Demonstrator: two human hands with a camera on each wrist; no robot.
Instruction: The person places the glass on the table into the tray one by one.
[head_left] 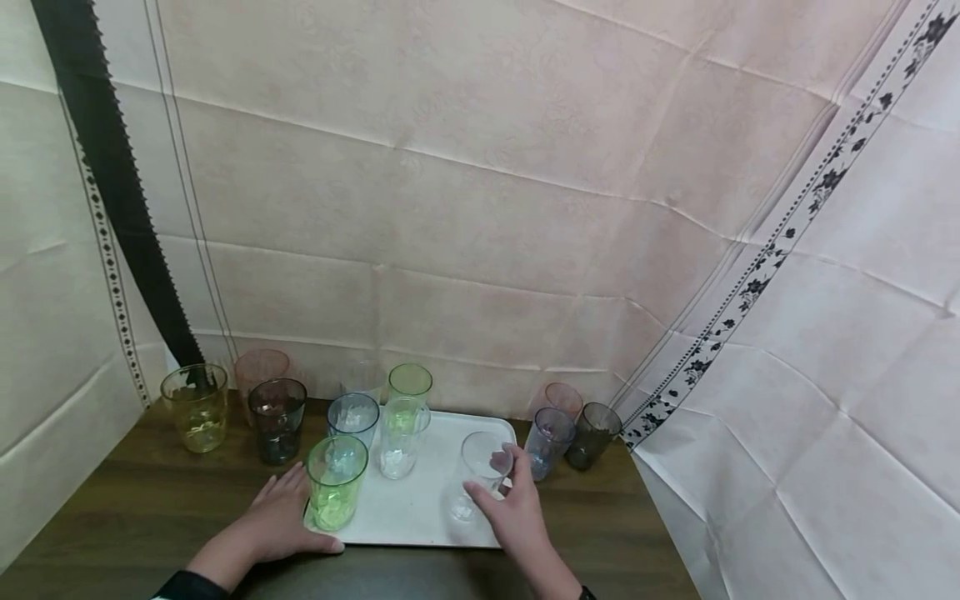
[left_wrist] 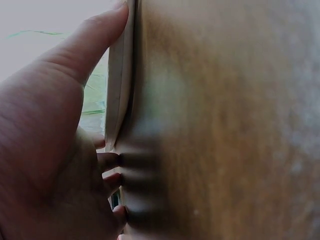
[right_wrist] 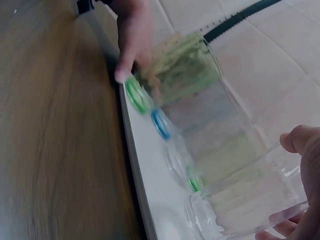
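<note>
My right hand (head_left: pixel 517 508) grips a clear drinking glass (head_left: pixel 480 467) by its upper part, thumb on one side and fingers on the other. This glass is upright over the right part of a white tray (head_left: pixel 442 525); in the right wrist view its base (right_wrist: pixel 202 220) is at or just above the tray surface. My left hand (head_left: pixel 273 521) rests at the tray's front left corner, fingers spread along the side and thumb (left_wrist: pixel 102 32) against the front edge. Beside it on the tray stands a green glass (head_left: pixel 337 487). Behind are a blue-rimmed glass (head_left: pixel 352 417), another clear glass (head_left: pixel 401 446) and a second green glass (head_left: pixel 410 381).
Left of the tray stand a yellow glass (head_left: pixel 197 408), a dark glass (head_left: pixel 277 421) and a pink glass (head_left: pixel 261 367). On the right are a bluish-purple glass (head_left: pixel 550 442), a grey glass (head_left: pixel 594 437) and another pink glass (head_left: pixel 564 398). Cloth walls (head_left: pixel 450 208) enclose the wooden table (head_left: pixel 600 533).
</note>
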